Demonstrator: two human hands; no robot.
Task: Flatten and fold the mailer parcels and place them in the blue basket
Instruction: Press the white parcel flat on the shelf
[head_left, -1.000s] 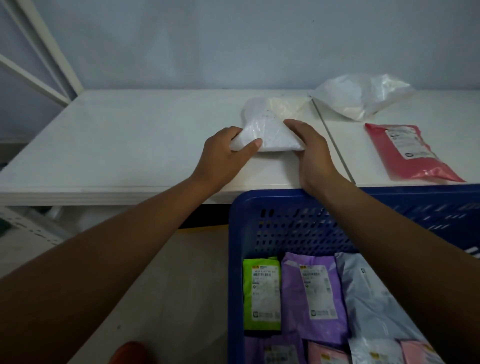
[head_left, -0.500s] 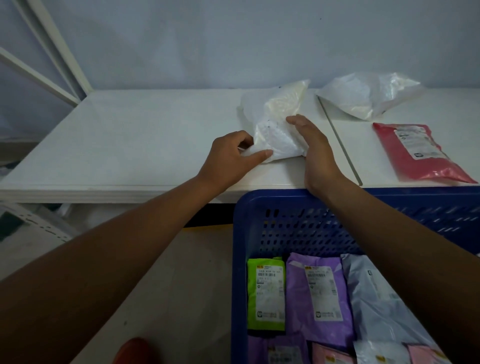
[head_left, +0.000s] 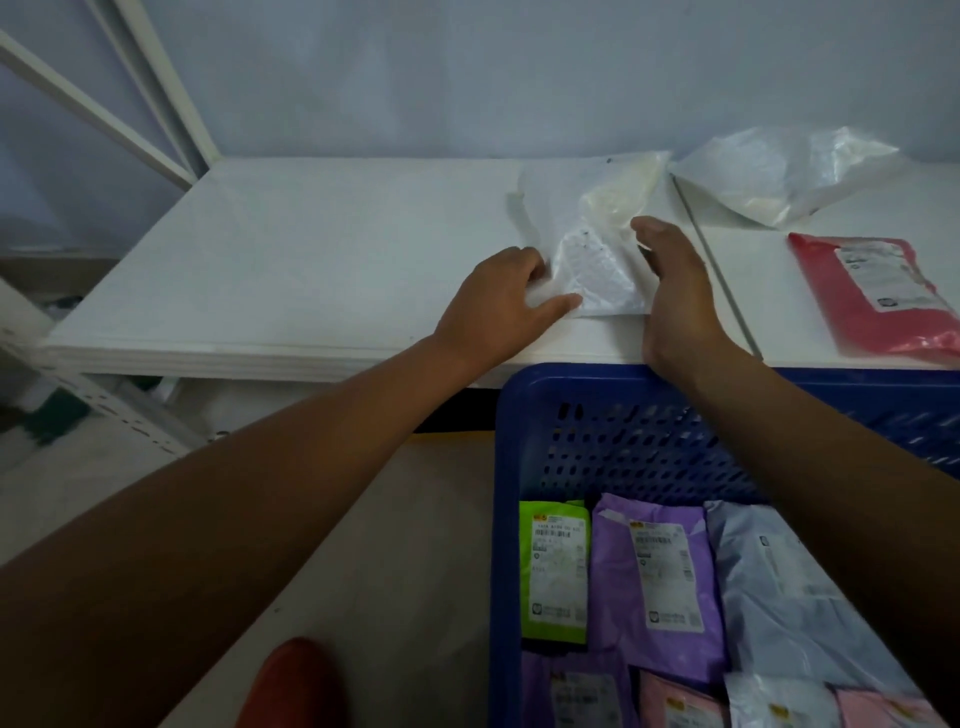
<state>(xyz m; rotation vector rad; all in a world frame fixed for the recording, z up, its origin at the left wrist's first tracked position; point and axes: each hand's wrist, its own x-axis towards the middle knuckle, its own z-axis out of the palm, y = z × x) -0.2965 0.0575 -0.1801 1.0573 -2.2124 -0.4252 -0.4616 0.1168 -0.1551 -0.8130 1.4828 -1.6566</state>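
Off at the far left, white frame bars (head_left: 130, 119) slant up against the pale wall, and from there the white desk (head_left: 311, 249) runs across my view. My left hand (head_left: 498, 306) comes next. Its knuckles are up, its fingers curl over the left edge of the white mailer parcel (head_left: 592, 249), and its thumb lies across the near left corner, so it is clamped on that edge. The parcel lies on the desk close to the front edge, its near part flat and glossy, its far end puffed up. My right hand (head_left: 675, 291) stands on its edge just beside the parcel's right side, fingers straight and together, palm turned toward the parcel and fingertips touching it; it grips nothing. The two hands are apart, with the parcel between them.

Right of that hand a thin dark seam (head_left: 727, 270) crosses the desk from back to front. Past the seam, at the back, a crumpled white bag (head_left: 779, 176) sits loose. Nearer the front a red mailer (head_left: 878, 296) lies flat, white label up, reaching the right edge of my view.

Lower down, again from the left, there is a blurred red shape (head_left: 291, 680) on the floor — I cannot tell what it is. Then comes the blue basket (head_left: 524, 415), its perforated far wall just below the desk's front edge, with my right forearm crossing over it. Inside, a green parcel (head_left: 553, 571), a purple parcel (head_left: 654, 582) and a pale grey parcel (head_left: 779, 597) lie side by side — more purple, pink and white ones sit below them, partly cut off.
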